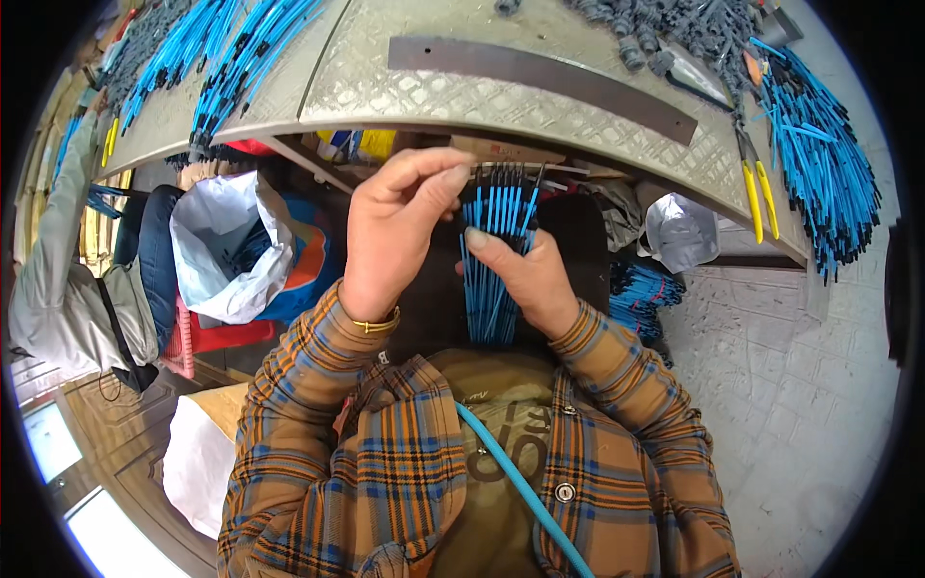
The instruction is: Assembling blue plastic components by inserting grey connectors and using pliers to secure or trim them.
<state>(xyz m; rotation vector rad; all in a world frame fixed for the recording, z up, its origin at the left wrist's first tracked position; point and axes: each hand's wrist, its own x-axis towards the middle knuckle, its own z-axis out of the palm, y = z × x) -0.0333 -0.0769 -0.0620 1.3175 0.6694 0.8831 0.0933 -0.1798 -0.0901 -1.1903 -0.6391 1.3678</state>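
Note:
In front of my belly, my right hand grips a fanned bundle of thin blue tubes with black upper ends. Its thumb lies across their front and the tubes stand nearly upright. Just left of their tops is my left hand, thumb and forefinger closed together in a pinch. Whatever sits in that pinch, if anything, is too small to tell. A dark surface lies behind and below both hands.
Ahead, a worktable carries a long metal strip, dark grey fittings, yellow-handled scissors and piles of blue tubes. At left stand an open white sack and a person in grey. More tube bundles lie low at right.

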